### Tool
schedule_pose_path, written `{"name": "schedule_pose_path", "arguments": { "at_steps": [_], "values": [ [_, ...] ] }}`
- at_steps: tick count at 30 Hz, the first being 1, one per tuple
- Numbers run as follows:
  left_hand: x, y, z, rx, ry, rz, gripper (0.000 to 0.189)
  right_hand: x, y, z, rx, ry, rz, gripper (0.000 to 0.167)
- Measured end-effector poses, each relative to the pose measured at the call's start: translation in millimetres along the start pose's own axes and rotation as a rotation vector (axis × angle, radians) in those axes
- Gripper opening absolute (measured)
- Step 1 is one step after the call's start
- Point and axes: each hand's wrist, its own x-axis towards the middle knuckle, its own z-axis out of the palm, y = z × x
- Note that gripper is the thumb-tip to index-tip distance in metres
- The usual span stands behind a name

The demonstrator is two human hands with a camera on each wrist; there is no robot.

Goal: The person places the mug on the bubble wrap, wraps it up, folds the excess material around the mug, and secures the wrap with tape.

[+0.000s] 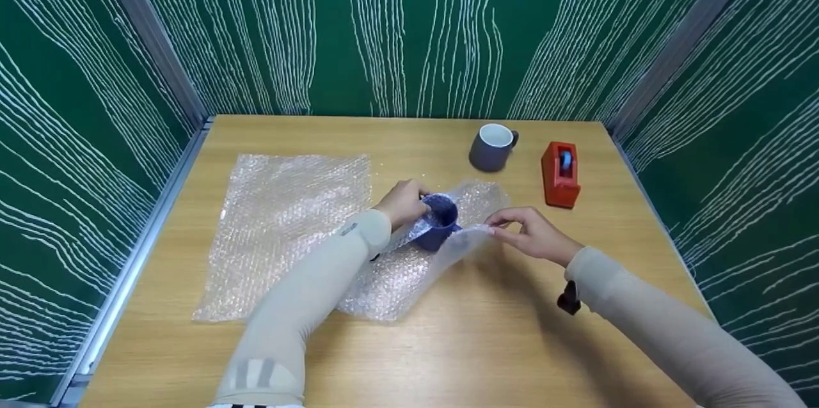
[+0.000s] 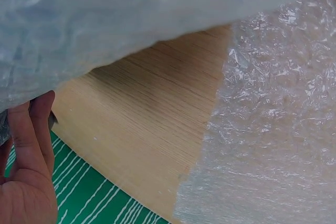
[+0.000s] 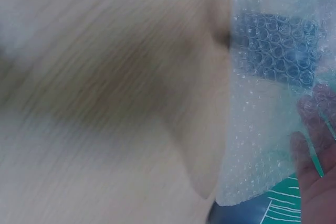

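A dark blue mug [image 1: 431,241] stands upright on a sheet of bubble wrap [image 1: 388,290], whose sides are raised on both sides of it. At the mug's left rim, my left hand [image 1: 403,203] grips one edge of this sheet and folds it toward the mug's mouth; its fingertips are partly hidden. My right hand [image 1: 536,233] pinches the opposite edge, lifted off the table to the right of the mug. In the left wrist view, the raised wrap [image 2: 136,14] passes over the left hand [image 2: 29,156]. Through the wrap [image 3: 257,135], the right wrist view shows blurred blue beside the right hand [image 3: 317,150].
Another bubble wrap sheet [image 1: 281,210] lies flat on the left of the wooden table [image 1: 435,363]. A grey mug [image 1: 490,151] with a pale inside stands at the back right, near a red tape dispenser [image 1: 559,178]. Green panels [image 1: 333,31] with white lines surround the table.
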Motion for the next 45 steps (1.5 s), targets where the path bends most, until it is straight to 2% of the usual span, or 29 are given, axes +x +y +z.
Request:
{"name": "schedule_pose_path", "arguments": {
  "at_steps": [9, 15, 22, 30, 32, 35, 39, 42, 45],
  "values": [
    [-0.2, -2.4, -0.2, 0.031, -0.003, 0.045, 0.028, 9.7, -4, 1, 0.008, 0.029, -0.009, 0.017],
    [1.5, -3.9, 1.1, 0.013, -0.011, 0.036, 0.026, 15.4, -7, 4, 0.002, 0.042, 0.003, 0.018],
    [0.4, -3.6, 0.3, -0.033, -0.020, 0.029, 0.014, 22.7, -10, 7, -0.008, 0.067, 0.024, 0.026],
    [-3.4, -3.6, -3.6, -0.228, 0.023, -0.004, 0.025, 31.0, -7, 9, 0.027, 0.088, 0.100, 0.026],
    [-4.7, -4.2, -6.2, -0.280, 0.020, -0.021, 0.032, 32.9, -6, 10, 0.036, 0.099, 0.120, 0.027],
    [-8.1, -5.3, -11.3, -0.334, -0.008, -0.052, 0.042, 37.1, -5, 13, 0.066, 0.117, 0.109, 0.027],
    [-12.2, -6.5, -18.3, -0.336, -0.048, -0.077, 0.063, 43.3, -4, 16, 0.102, 0.129, 0.073, 0.023],
    [-14.2, -6.7, -21.6, -0.349, -0.083, -0.072, 0.075, 46.6, -5, 17, 0.108, 0.122, 0.082, 0.022],
    [-15.8, -7.9, -24.0, -0.363, -0.108, -0.052, 0.080, 50.8, -5, 17, 0.102, 0.111, 0.104, 0.024]
  ]
}}
